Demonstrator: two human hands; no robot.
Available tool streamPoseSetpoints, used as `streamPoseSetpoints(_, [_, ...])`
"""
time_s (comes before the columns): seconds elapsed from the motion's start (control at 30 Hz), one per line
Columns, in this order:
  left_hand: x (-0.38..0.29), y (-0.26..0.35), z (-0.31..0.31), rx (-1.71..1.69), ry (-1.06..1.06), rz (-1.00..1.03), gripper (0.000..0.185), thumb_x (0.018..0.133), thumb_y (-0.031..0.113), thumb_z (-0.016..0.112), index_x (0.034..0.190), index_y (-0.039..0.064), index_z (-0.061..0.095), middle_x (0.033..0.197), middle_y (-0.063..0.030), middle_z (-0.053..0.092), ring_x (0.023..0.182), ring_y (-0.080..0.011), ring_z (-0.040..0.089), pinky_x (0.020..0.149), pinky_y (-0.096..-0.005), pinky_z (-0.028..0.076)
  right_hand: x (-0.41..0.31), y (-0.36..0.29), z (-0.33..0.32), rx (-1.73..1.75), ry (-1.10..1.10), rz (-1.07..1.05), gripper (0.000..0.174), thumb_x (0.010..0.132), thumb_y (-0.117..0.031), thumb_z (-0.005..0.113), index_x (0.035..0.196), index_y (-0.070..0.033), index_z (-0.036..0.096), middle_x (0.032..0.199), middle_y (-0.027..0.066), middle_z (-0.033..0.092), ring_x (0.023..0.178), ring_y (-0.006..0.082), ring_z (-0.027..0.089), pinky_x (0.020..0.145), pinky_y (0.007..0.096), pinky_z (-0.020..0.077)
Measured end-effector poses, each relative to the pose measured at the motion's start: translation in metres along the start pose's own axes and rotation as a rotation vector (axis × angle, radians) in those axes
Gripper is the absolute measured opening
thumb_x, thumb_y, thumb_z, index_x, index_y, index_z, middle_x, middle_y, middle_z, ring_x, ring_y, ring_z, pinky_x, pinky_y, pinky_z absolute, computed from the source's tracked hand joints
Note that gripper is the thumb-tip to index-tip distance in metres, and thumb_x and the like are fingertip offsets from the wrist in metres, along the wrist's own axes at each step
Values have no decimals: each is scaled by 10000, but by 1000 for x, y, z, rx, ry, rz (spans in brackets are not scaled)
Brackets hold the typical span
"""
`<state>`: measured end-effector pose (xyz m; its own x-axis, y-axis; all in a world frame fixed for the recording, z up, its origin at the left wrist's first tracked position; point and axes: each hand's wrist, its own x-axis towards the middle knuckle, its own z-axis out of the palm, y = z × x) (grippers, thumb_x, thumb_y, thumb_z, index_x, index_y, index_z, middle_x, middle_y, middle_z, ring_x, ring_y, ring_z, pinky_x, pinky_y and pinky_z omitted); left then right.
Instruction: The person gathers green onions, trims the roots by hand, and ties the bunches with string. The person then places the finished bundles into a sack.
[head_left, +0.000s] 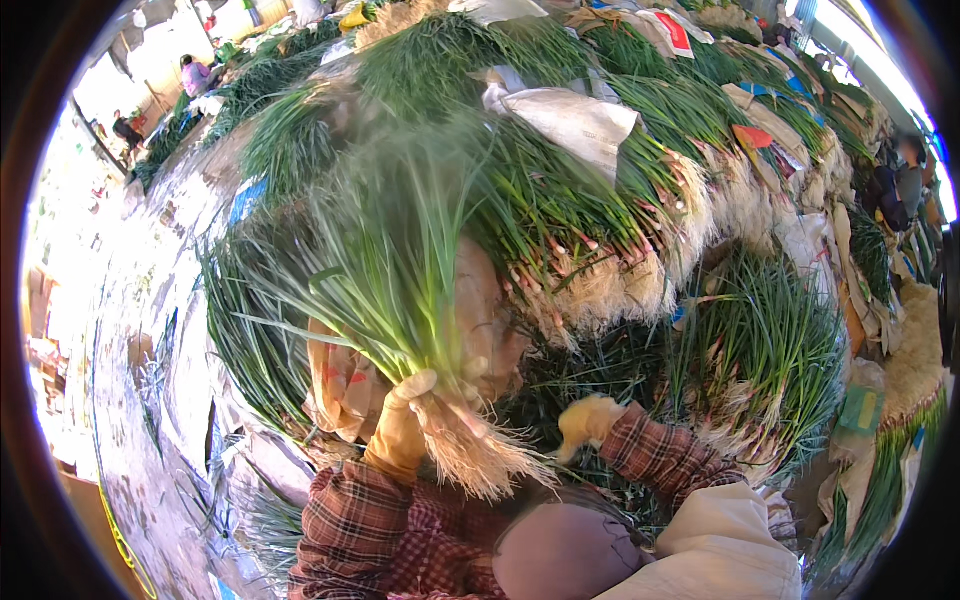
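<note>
My left hand (401, 424), in a yellow glove, grips a bunch of green onions (401, 285) just above its roots. The leaves fan upward and away from me, while the pale stringy roots (472, 454) hang to the right. Part of the bunch is blurred. Apart from it, on the right, is my gloved right hand (591, 421). Its fingers bend downward and are blurred, so I cannot tell whether they hold anything. Loose dark green leaves (592, 367) lie just beyond that hand. A pile of green onions (772, 352) rests to its right.
A long row of green onions (570, 202) lies beyond my hands, partly under a white woven sack (577, 124). Brown wrapping (341, 382) sits behind my left hand. Pale sheeting (172, 300) covers the ground at left. People are at far left (195, 75) and right (907, 180).
</note>
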<state>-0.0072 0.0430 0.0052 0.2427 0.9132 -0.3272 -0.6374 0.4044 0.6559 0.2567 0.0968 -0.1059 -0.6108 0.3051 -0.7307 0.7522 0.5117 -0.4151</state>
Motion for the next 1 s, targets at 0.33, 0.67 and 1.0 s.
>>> streamPoseSetpoints(0.33, [14,-2,-1,-14,9,8,548,897,254,657,1325,-27,461,950,-37,599,852,-226,585,753,-405,544,30,17,-63,182,1275,434,328,874,-372,636,841,-45,631,702,162,645,628,363,650,553,429,524])
streamPoseSetpoints(0.67, [23,-23,11,-61,-92,-21,510,907,217,604,1326,-51,486,1306,-210,549,1224,-352,516,1037,-486,433,-29,-72,-34,654,1207,-421,205,958,-240,564,975,-47,628,764,137,656,648,300,660,562,364,514])
streamPoseSetpoints(1.0, [19,-20,-1,53,-76,-71,256,929,227,601,1003,-18,598,894,-193,679,666,-362,677,652,-438,599,35,-66,-71,270,1070,-175,305,907,-323,552,1019,-60,659,809,161,677,746,302,678,638,387,547])
